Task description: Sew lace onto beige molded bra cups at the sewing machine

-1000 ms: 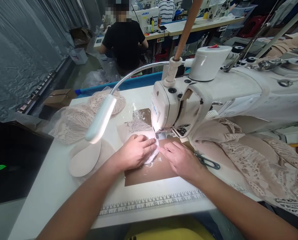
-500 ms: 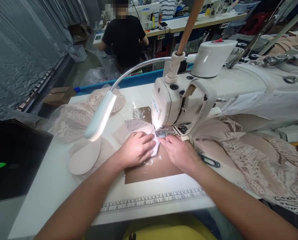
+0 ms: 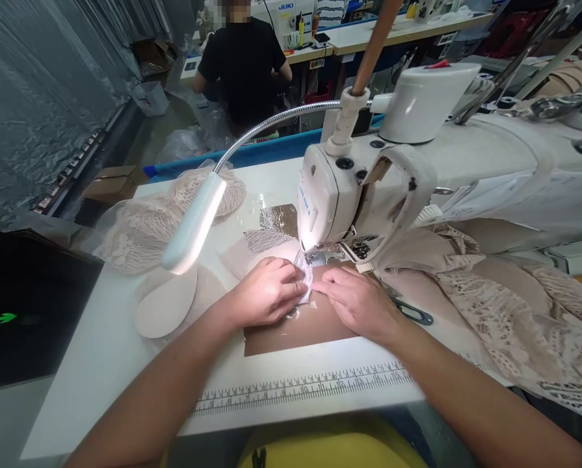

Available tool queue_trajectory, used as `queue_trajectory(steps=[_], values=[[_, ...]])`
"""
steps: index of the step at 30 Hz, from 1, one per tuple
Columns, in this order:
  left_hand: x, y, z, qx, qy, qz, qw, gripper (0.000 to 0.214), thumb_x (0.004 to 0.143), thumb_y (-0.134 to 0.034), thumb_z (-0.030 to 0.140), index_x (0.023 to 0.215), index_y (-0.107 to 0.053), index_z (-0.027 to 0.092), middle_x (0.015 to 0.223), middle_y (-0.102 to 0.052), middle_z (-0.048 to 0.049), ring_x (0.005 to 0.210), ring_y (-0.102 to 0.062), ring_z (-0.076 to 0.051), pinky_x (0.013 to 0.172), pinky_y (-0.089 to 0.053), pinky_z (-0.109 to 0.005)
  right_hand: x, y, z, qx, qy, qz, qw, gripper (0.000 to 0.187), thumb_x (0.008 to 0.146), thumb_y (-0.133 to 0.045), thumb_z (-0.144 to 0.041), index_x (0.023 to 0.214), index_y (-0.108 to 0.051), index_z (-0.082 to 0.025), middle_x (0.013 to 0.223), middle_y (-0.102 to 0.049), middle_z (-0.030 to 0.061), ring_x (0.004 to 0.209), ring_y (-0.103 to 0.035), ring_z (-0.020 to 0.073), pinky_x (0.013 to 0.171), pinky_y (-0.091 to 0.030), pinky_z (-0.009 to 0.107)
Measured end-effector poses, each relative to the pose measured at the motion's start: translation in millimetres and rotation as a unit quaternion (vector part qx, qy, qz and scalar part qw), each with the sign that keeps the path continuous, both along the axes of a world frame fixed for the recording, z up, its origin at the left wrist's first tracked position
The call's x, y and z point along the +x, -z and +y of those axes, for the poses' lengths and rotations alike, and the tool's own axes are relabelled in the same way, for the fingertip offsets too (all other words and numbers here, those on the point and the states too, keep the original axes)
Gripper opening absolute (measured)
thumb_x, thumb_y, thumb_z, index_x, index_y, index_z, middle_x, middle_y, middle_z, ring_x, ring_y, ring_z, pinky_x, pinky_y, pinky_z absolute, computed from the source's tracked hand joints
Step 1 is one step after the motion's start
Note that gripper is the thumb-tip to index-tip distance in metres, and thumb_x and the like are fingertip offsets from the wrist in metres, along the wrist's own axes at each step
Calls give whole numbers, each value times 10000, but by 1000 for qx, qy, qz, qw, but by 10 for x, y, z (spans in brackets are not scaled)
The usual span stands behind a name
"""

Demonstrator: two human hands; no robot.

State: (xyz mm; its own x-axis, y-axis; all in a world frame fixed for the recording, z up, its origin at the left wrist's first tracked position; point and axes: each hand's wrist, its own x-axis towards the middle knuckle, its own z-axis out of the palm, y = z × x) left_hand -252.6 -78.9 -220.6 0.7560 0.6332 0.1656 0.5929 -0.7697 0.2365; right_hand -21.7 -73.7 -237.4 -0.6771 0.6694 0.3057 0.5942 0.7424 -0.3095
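Note:
A narrow strip of pale lace fabric runs under the needle area of a white sewing machine, lit brightly. From the left, my left hand grips the lace with bent fingers close together. On the other side, my right hand has its fingers drawn together, the tips pinching the lace's right edge just in front of the presser foot. Both hands rest over a brown plate set on the white table. Behind my left hand, a sheer and lace cup piece joins the work. The fingertips partly hide the lace.
A lit lamp on a bendy neck hangs at left. Lace pieces and a beige pad lie on the left; more lace fabric and thread snips are at right. A ruler strip lines the front. A person sits beyond.
My right hand has slid back from the presser foot, down along the lace edge. My left hand stays nearly in place. The view has shifted slightly.

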Motion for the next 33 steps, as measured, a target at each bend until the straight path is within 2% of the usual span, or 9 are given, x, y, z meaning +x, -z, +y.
queue_trajectory(steps=[4, 9, 13, 24, 30, 33], values=[[16, -11, -7, -2, 2, 2, 1000, 313, 937, -442, 322, 1164, -623, 204, 1070, -623, -99, 944, -523, -214, 851, -405, -363, -19, 12, -9, 5, 28, 17, 999, 324, 879, -413, -90, 1043, -686, -153, 847, -651, 55, 756, -536, 160, 692, -384, 269], [64, 13, 5, 7, -19, -6, 1000, 308, 948, -422, 275, 1154, -623, 165, 1223, -618, -75, 993, -524, -217, 873, -413, -361, -52, 12, -25, 27, 1, -59, 998, 322, 858, -422, -80, 1005, -692, -175, 790, -603, 47, 700, -469, 160, 658, -340, 280], [96, 55, 4, 24, -44, 8, 999, 330, 955, -409, 280, 1200, -597, 164, 1271, -599, -75, 990, -529, -222, 863, -420, -371, -61, -5, -47, 37, 0, -80, 996, 337, 814, -427, -43, 988, -686, -170, 755, -570, 41, 695, -434, 167, 661, -321, 287], [129, 18, -12, 38, -49, 13, 998, 328, 963, -396, 293, 1142, -644, 174, 1252, -614, -74, 984, -524, -225, 845, -442, -385, -79, 31, -26, 59, 54, -98, 992, 349, 836, -442, -50, 1073, -669, -168, 840, -633, 55, 777, -505, 179, 647, -318, 284], [141, 81, 4, 67, -60, 0, 996, 312, 958, -411, 266, 1139, -645, 167, 1228, -628, -90, 1005, -533, -231, 841, -458, -395, -86, 11, -29, 64, 64, -120, 989, 348, 828, -451, -50, 1035, -685, -202, 786, -622, 37, 747, -512, 172, 621, -305, 279], [128, 106, 13, 72, -57, -5, 996, 298, 948, -431, 252, 1145, -641, 176, 1220, -631, -90, 1036, -532, -231, 852, -460, -394, -105, 5, -22, 61, 77, -129, 987, 376, 830, -445, -44, 1082, -675, -201, 804, -638, 39, 752, -525, 173, 624, -311, 282]])
